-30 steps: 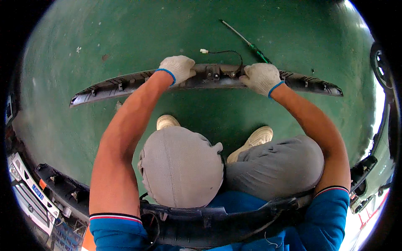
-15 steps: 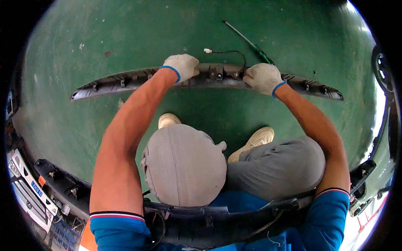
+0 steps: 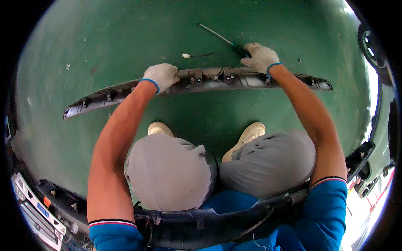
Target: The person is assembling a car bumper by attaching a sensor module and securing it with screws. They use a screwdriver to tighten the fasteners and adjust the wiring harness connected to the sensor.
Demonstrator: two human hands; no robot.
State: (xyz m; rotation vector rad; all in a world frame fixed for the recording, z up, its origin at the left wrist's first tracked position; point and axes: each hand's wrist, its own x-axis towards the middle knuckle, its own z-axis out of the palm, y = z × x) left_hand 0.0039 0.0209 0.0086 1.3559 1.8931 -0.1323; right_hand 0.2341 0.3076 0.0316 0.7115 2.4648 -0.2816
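Observation:
A long curved car trim strip (image 3: 209, 83) lies across the floor in front of me, its clipped inner side up. My left hand (image 3: 161, 77), in a pale knit glove with a blue cuff, is closed on it left of the middle. Beyond the strip, on the right, my gloved right hand (image 3: 261, 57) is at the dark handle end of a screwdriver (image 3: 216, 34). Its thumb and fingers are apart around the handle end. A black wire with a white connector (image 3: 186, 55) runs out behind the strip.
Across my lap rests a large black plastic car part (image 3: 188, 228). Another dark part (image 3: 63, 196) lies at lower left, beside a white vehicle front panel (image 3: 35, 209). A car wheel (image 3: 372, 47) stands at far right. My shoes (image 3: 251, 134) are on the green floor (image 3: 125, 37).
My right hand has left the strip and moved up to the screwdriver handle. My left hand still holds the strip. The view has shifted somewhat, and my knees are farther apart.

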